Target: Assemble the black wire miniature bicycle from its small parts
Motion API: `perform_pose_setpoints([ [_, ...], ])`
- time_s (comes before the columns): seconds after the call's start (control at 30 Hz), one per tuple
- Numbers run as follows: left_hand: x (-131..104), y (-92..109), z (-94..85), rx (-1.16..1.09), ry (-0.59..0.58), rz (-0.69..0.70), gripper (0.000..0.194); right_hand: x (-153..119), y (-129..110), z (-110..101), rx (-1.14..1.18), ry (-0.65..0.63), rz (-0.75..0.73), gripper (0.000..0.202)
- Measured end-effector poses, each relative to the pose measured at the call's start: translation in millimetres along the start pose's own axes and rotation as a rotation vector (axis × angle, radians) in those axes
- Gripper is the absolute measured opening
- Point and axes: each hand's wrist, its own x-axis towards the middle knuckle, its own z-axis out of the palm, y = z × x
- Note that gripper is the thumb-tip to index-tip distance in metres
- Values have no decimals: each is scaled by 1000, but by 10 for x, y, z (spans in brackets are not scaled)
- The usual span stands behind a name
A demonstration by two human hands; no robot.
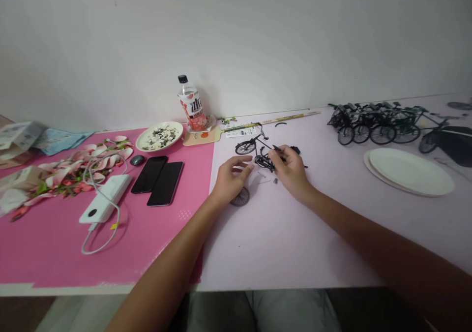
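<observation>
A small black model bicycle [261, 151] lies on the pale tabletop, its front wheel at the upper left. My right hand [289, 167] is closed at its rear end, fingers pinched on a dark bicycle part. On the other side, my left hand [233, 177] has thumb and fingers apart and holds nothing, just left of the frame. A loose wheel [240, 197] lies partly behind my left wrist. Tiny loose parts [275, 180] rest between the two hands.
Several model bicycles [379, 124] stand at the back right, behind white oval plates [412, 171]. Leftward are a bottle [192, 106], a bowl [160, 136], two phones [165, 183], a white power bank [105, 199] with a cable, and scattered petals [66, 170].
</observation>
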Motion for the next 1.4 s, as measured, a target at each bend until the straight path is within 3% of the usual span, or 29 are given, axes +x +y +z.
perform_pose_setpoints([
  [0.1,-9,19,-26,87,113,30,22,11,8,-17,-73,10,-84,43],
  [0.3,58,23,-120,42,307,-3,27,5,21,-27,-145,-10,-158,40],
  [0.43,120,-51,-148,13,228,-54,38,-8,23,-26,-128,-52,-139,39],
  [0.6,118,-111,-130,31,133,-44,36,-1,39,-33,-150,-25,-146,39],
  [0.87,82,8,-100,10,137,-67,27,-6,77,-30,-186,-53,-178,32],
  [1.13,112,-30,-110,-30,209,-34,36,-43,51,-58,-319,-76,-198,23],
  [1.3,151,-76,-132,-254,305,-188,52,-84,-7,-59,-381,-161,-228,22],
  [1.4,169,-59,-131,-475,266,-300,63,-87,21,-65,-353,-181,-209,23],
])
